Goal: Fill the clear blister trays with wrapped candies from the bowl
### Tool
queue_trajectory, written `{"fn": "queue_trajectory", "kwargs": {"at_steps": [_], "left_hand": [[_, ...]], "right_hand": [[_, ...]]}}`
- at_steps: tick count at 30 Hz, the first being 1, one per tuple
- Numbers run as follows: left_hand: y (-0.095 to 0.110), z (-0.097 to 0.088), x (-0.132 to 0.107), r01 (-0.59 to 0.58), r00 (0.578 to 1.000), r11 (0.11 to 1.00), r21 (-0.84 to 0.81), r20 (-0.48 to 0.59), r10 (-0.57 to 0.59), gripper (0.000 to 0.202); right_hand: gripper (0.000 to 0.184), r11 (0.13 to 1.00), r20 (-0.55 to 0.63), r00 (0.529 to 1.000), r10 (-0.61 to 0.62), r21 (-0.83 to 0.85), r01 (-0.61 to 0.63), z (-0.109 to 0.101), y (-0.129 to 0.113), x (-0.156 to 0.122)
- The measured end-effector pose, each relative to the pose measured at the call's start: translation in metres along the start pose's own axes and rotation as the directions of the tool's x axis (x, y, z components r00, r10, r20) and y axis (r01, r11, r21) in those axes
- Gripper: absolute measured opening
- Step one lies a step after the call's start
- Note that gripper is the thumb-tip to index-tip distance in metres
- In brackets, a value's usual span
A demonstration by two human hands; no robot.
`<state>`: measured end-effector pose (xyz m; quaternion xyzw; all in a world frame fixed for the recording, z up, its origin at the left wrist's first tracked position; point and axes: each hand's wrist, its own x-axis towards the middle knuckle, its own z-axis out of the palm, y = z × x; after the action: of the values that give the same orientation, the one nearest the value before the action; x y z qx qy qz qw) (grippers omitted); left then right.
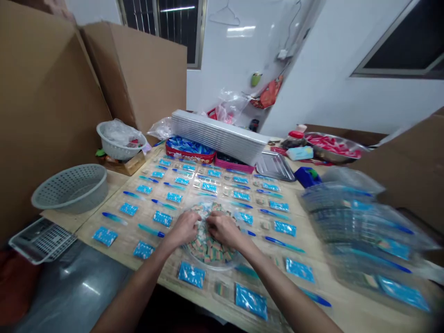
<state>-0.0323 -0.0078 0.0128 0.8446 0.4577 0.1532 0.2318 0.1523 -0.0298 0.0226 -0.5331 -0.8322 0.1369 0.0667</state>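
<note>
My left hand and my right hand reach side by side into a round clear plastic bowl. It is heaped with small tan-and-green packets. Both hands press down among the packets with fingers curled, and whatever they may hold is hidden. Around the bowl, rows of blue sachets and blue pens lie spaced out on a woven bamboo mat. The nearest pen lies just left of my left hand.
Stacked clear bags with blue pens fill the right side. Behind the rows stand a stack of metal trays, a red box of blue sachets and a flat metal tray. Grey plastic baskets and cardboard sheets stand at left.
</note>
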Motion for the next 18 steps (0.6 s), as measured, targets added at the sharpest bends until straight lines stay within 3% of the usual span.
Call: {"fn": "queue_trajectory", "kwargs": {"at_steps": [4,9,18], "left_hand": [[0.007,-0.001,0.003,-0.071,0.992,0.991,0.117,0.114,0.057,0.032],[0.01,0.001,0.012,-0.062,0.985,0.982,0.176,0.17,0.032,0.031],[0.004,-0.004,0.013,-0.046,0.982,0.99,0.132,0.185,0.021,0.029]], "right_hand": [[0.017,0.996,0.035,0.999,0.002,-0.092,0.001,0.002,-0.006,0.004],[0.022,0.977,0.038,0.994,0.099,-0.192,-0.09,0.006,-0.015,0.013],[0.025,0.976,0.019,0.997,0.078,-0.206,-0.072,0.015,-0.011,0.014]]}}
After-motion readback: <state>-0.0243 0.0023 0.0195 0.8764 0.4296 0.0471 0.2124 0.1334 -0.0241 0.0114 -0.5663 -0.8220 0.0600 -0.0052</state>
